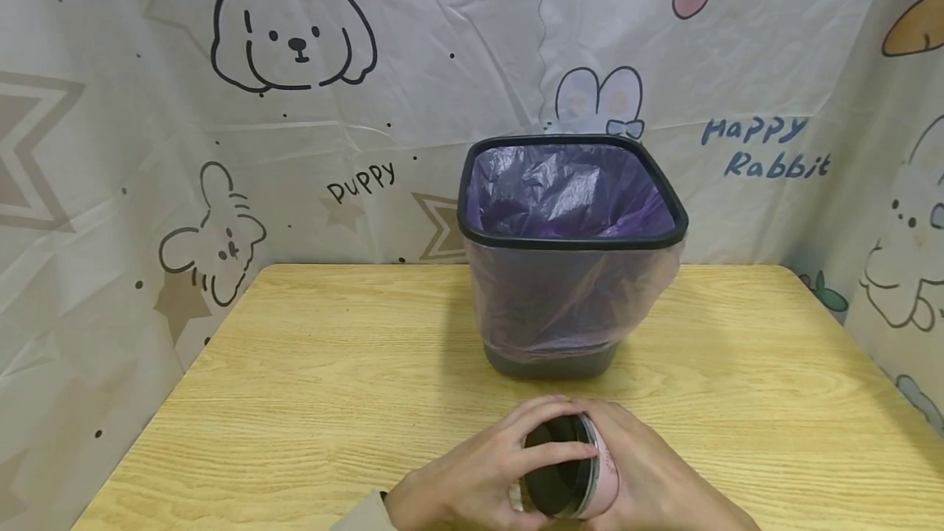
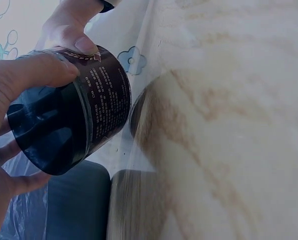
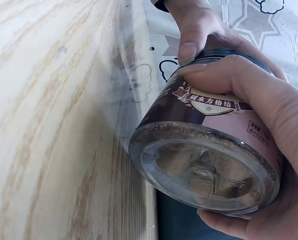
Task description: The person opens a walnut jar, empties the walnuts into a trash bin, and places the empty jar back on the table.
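Both hands are round a squat clear jar [image 3: 203, 165] with a pink and dark brown label, tilted on its side close over the table near its front edge. My left hand [image 1: 483, 461] grips the black lid [image 2: 49, 127], fingers spread across its top and thumb at the rim by the label. Round the jar's body curls my right hand [image 1: 645, 465], its thumb lying over the label. In the right wrist view the see-through base faces the camera and shows light brown shapes inside.
Just beyond the hands stands a dark grey trash bin [image 1: 549, 363] with a black rim, lined with a purple plastic bag [image 1: 575, 293]. The wood-grain table [image 1: 332, 383] extends to both sides. A printed cloth [image 1: 442, 97] with cartoon drawings hangs behind and at the sides.
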The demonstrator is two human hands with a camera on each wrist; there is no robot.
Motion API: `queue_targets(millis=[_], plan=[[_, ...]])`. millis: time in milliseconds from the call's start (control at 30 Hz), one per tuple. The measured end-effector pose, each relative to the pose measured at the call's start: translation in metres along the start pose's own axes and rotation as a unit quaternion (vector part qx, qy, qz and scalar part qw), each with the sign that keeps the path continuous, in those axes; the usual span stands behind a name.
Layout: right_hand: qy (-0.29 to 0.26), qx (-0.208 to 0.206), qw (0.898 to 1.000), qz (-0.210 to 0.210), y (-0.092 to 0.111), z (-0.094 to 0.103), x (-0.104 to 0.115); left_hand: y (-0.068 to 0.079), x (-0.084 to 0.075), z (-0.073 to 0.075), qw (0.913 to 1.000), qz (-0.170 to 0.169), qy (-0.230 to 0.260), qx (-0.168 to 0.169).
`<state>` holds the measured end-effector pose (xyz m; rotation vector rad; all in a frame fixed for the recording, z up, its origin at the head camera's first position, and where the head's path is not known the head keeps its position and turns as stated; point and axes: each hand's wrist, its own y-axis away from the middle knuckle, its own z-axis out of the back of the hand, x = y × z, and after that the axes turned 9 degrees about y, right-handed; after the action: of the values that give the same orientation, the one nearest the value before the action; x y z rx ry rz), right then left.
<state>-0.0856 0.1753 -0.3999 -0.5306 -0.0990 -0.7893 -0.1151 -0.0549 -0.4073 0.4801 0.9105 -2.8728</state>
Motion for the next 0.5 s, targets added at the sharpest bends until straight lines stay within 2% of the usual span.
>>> queue_targets(millis=[200, 500], plan=[[-0.015, 0.002, 1.0, 0.001, -0.0011, 0.0013, 0.0004, -0.0002, -0.0002, -0.0005, 0.9999, 0.003, 0.005, -0.011], [-0.027, 0.005, 1.0, 0.01, -0.0015, 0.0015, 0.0005, -0.0016, 0.0001, -0.0001, 0.9997, -0.011, 0.0, -0.022]])
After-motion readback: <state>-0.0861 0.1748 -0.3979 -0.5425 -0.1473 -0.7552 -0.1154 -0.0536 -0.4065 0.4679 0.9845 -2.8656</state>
